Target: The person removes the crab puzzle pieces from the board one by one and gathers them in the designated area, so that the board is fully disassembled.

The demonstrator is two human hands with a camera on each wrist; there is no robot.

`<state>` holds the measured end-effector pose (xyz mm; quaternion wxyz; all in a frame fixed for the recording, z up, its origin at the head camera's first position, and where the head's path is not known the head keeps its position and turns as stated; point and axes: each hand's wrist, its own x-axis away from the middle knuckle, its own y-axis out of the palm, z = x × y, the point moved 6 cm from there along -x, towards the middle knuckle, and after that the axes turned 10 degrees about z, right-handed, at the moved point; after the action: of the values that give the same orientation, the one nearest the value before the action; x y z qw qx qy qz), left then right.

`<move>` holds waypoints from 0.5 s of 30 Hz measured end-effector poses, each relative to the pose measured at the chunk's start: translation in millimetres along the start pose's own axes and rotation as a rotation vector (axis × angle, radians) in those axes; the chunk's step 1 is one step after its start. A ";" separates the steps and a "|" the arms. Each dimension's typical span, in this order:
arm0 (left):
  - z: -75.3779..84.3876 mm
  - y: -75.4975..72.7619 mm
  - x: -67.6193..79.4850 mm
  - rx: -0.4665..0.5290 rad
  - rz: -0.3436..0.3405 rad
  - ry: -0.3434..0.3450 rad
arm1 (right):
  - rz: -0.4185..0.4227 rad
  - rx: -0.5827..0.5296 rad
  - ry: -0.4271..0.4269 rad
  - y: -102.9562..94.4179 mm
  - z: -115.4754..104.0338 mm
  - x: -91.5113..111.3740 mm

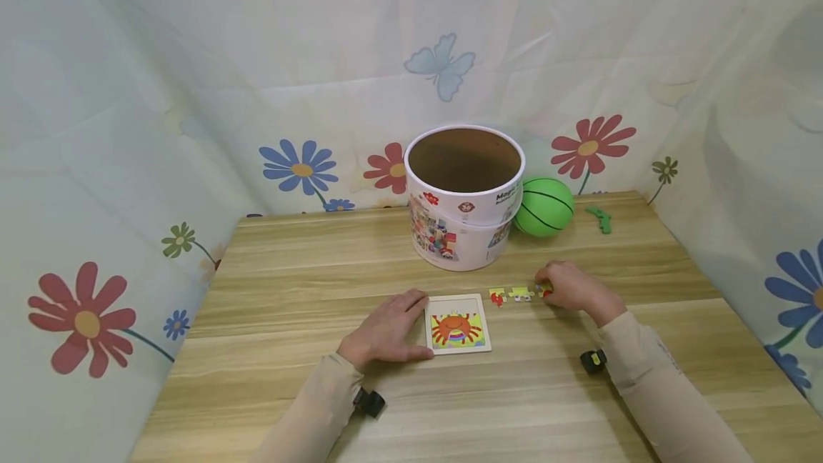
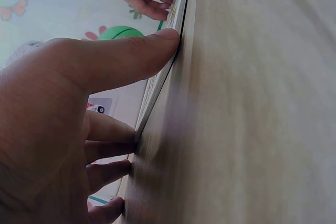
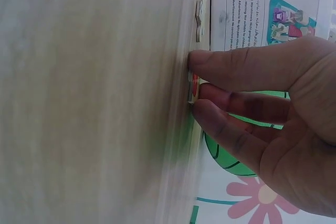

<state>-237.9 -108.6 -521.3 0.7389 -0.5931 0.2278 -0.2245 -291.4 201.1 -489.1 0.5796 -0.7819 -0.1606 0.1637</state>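
A square wooden puzzle board (image 1: 459, 324) with a red crab picture and a pale frame lies flat on the table. My left hand (image 1: 392, 329) rests at its left side, thumb by the near corner and forefinger by the far one; in the left wrist view the thumb (image 2: 131, 61) touches the board's edge. To the board's right, my right hand (image 1: 572, 287) pinches a small yellow-and-red puzzle piece (image 3: 195, 85) between thumb and fingers, low at the tabletop. Two more puzzle pieces, one yellow and red (image 1: 497, 296), the other mostly yellow (image 1: 521, 294), lie between board and right hand.
Behind the pieces stands a large white printed bucket (image 1: 459, 234) with an open top. A green ball (image 1: 545, 207) sits against its right side, and a small green toy (image 1: 601, 220) lies farther right. A flowered curtain (image 1: 321, 77) borders the wooden table (image 1: 289, 270).
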 end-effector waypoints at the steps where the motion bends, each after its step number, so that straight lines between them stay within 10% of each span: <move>1: -0.1 0.3 0.1 0.001 -0.002 -0.002 | 0.000 0.000 0.000 0.0 -0.1 0.0; 15: 0.2 0.2 1.3 0.001 -0.003 -0.005 | 0.038 0.000 -0.011 -1.3 -3.0 0.3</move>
<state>-236.7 -109.2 -521.5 0.7394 -0.5935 0.2250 -0.2245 -289.9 199.0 -487.0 0.5756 -0.7839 -0.1489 0.1789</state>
